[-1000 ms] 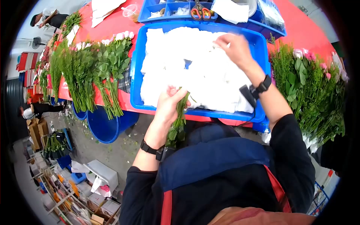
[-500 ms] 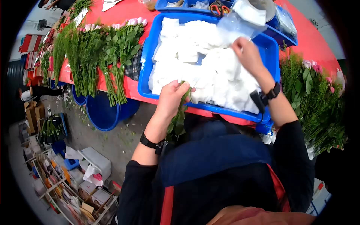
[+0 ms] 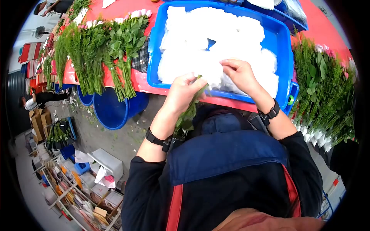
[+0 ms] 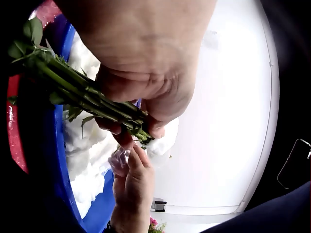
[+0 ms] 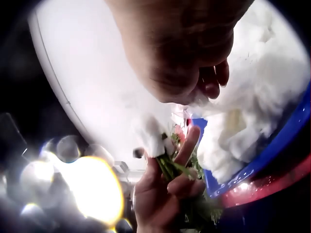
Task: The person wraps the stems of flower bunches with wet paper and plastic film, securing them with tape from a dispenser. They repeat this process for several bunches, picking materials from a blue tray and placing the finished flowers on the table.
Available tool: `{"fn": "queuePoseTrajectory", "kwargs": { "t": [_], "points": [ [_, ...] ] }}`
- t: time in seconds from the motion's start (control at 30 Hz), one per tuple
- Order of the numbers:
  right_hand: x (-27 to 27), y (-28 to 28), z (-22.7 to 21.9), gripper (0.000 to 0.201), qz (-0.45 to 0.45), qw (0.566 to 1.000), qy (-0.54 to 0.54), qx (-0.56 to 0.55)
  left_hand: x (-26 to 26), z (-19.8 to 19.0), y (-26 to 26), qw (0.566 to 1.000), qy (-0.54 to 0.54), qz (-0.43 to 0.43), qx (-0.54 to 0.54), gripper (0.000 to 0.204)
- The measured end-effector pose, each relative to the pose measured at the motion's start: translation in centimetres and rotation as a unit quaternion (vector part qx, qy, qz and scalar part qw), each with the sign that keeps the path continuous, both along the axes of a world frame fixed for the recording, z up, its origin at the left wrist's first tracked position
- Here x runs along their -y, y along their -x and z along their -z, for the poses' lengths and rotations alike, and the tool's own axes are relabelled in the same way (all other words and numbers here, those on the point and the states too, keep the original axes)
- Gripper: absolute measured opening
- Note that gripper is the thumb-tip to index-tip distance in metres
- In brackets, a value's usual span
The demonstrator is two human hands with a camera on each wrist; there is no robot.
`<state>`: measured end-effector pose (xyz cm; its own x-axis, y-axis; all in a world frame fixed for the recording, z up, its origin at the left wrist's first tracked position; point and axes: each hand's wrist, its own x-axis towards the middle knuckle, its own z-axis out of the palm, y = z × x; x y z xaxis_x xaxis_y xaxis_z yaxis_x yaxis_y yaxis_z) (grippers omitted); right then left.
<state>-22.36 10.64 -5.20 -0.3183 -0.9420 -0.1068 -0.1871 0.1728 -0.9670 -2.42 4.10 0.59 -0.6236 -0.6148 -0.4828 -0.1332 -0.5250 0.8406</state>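
Gripping green stems (image 4: 97,99) in curled left hand (image 3: 181,92) above near rim of blue tray (image 3: 283,50), and pinching clear plastic (image 4: 119,162) in right hand (image 3: 241,77), now brought nearer from deeper over tray, apparently putting both within easy joining reach

My right hand (image 5: 180,53) pinches translucent plastic film (image 5: 197,108) near my left hand (image 5: 153,201), which grips green stems (image 5: 168,167) tipped with a soft white wad (image 5: 151,138). Fluffy white padding (image 5: 267,63) lies in a blue plastic tray (image 5: 274,153) on the red worktop (image 5: 257,189).
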Motion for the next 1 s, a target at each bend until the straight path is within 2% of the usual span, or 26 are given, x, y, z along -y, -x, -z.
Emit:
{"fn": "queuePoseTrajectory", "kwargs": {
  "t": [0.03,0.13,0.17,0.27,0.37,0.4,0.47,0.53,0.57,0.6,0.63,0.67,0.7,0.73,0.77,0.8,0.83,0.93,1.0],
  "points": [
    [0.0,-0.8,-0.3,0.015,-0.010,0.999,0.022,-0.037,-0.3,0.1,0.1,1.000,0.017,0.004,-0.006,0.017],
    [0.4,-3.5,-2.8,0.017,-0.018,0.996,0.073,-0.041,-0.1,0.7,-0.1,0.999,0.051,-0.005,-0.010,0.019],
    [0.2,-3.1,-3.5,0.017,-0.049,0.998,0.004,0.048,0.2,0.9,-0.4,0.999,0.047,-0.024,-0.003,0.019],
    [0.6,-1.4,-2.9,0.015,-0.010,0.990,-0.029,0.137,1.3,1.3,-1.7,0.996,0.060,-0.051,0.048,0.016],
    [1.1,-1.6,-4.3,0.014,0.015,0.992,-0.053,0.113,1.5,1.7,-2.4,0.990,0.092,-0.048,0.098,0.017],
    [1.4,-2.1,-4.8,0.013,0.021,0.993,-0.061,0.097,1.2,1.8,-2.5,0.981,0.146,-0.039,0.122,0.015],
    [2.2,-3.5,-5.5,0.013,0.004,0.997,-0.026,0.070,0.8,1.8,-2.6,0.953,0.253,-0.021,0.167,0.012],
    [2.8,-5.0,-5.5,0.016,-0.012,0.998,0.041,0.049,0.7,3.5,-2.9,0.904,0.404,-0.014,0.140,0.017],
    [2.7,-5.8,-5.9,0.010,-0.058,0.988,0.137,-0.031,0.6,3.6,-2.8,0.868,0.483,-0.020,0.115,0.016],
    [2.5,-6.6,-6.4,0.008,-0.098,0.971,0.178,-0.126,0.8,3.9,-2.9,0.825,0.558,-0.025,0.089,0.015],
    [2.1,-7.5,-7.0,0.007,-0.136,0.941,0.217,-0.220,1.4,5.3,-3.7,0.815,0.562,-0.006,0.141,0.017],
    [1.7,-8.3,-7.3,0.005,-0.172,0.900,0.253,-0.311,2.1,4.6,-3.9,0.873,0.464,-0.023,0.151,0.017],
    [1.2,-9.1,-7.2,0.005,-0.169,0.896,0.283,-0.297,3.0,3.2,-4.0,0.918,0.360,-0.039,0.159,0.018],
    [0.6,-9.8,-7.0,0.007,-0.152,0.922,0.248,-0.257,3.6,1.5,-4.1,0.952,0.251,-0.054,0.166,0.020],
    [-0.1,-10.3,-6.7,0.009,-0.134,0.944,0.214,-0.214,4.1,-0.3,-4.5,0.981,0.167,-0.088,0.050,0.028],
    [-0.7,-10.8,-6.2,0.011,-0.116,0.962,0.178,-0.170,5.0,-0.7,-5.1,0.988,0.125,-0.086,-0.001,0.031],
    [-0.9,-11.2,-5.7,0.021,-0.102,0.986,0.099,-0.089,5.7,-0.6,-5.5,0.991,0.112,-0.073,-0.031,0.029],
    [0.2,-13.1,-4.9,0.034,-0.103,0.992,-0.022,0.063,6.8,-0.9,-6.5,0.990,0.016,-0.049,-0.131,0.026],
    [1.2,-14.5,-3.1,0.044,-0.229,0.962,-0.020,0.147,6.8,-0.8,-6.3,0.983,-0.030,-0.044,-0.178,0.023]
  ]
}}
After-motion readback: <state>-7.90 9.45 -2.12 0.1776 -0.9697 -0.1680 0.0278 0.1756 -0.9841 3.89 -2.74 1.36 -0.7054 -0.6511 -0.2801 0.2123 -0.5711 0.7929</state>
